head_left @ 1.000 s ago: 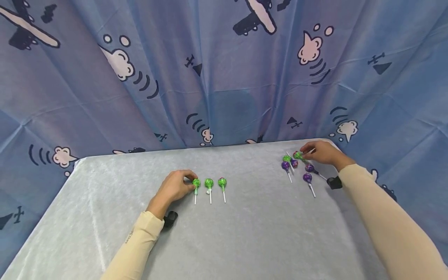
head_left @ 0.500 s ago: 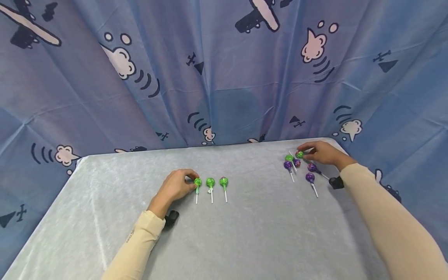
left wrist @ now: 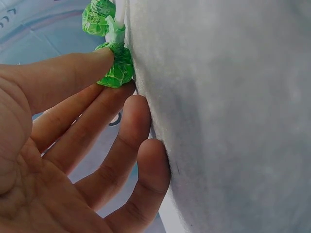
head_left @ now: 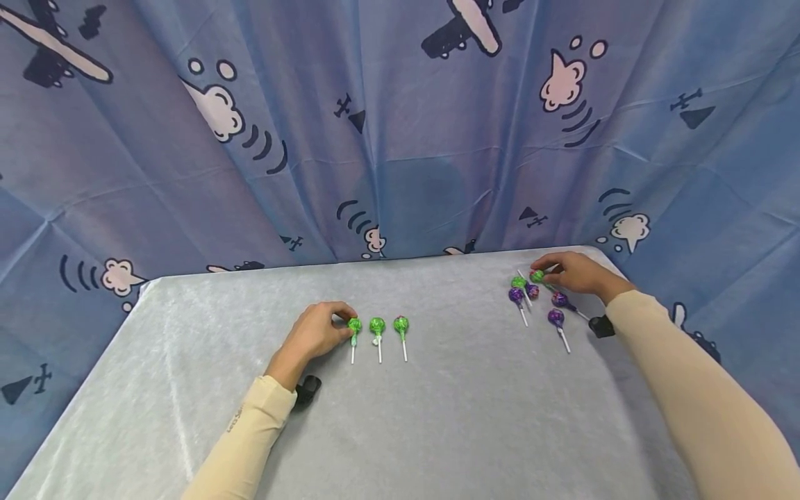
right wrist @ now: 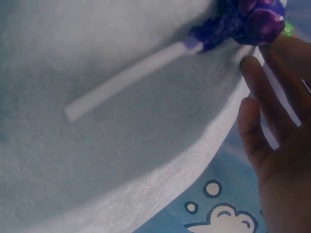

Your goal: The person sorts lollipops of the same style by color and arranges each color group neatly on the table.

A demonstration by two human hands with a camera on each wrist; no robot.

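In the head view my left hand [head_left: 315,332] pinches the wrapped head of a green lollipop [head_left: 354,325] between thumb and fingers; its white stick points toward me. The left wrist view shows the thumb lying over the same green wrapper [left wrist: 121,73], the lower fingers loosely bent at the tabletop. Two more green lollipops, one in the middle [head_left: 377,325] and one at the right [head_left: 401,324], complete a row beside it. Far right, my right hand [head_left: 578,273] holds another green lollipop [head_left: 537,276] by thumb and index finger. A purple lollipop [right wrist: 257,24] lies close to that hand in the right wrist view.
Around the right hand lie a green lollipop [head_left: 518,282] and several purple ones, including a nearer one [head_left: 556,317] and one crossing a stick [head_left: 516,295]. The pale cloth-covered table [head_left: 450,417] ends against a blue printed curtain [head_left: 425,139].
The right index finger has reached slightly left over the green lollipop's head. The left hand and its row stay put; the head view has shifted a little.
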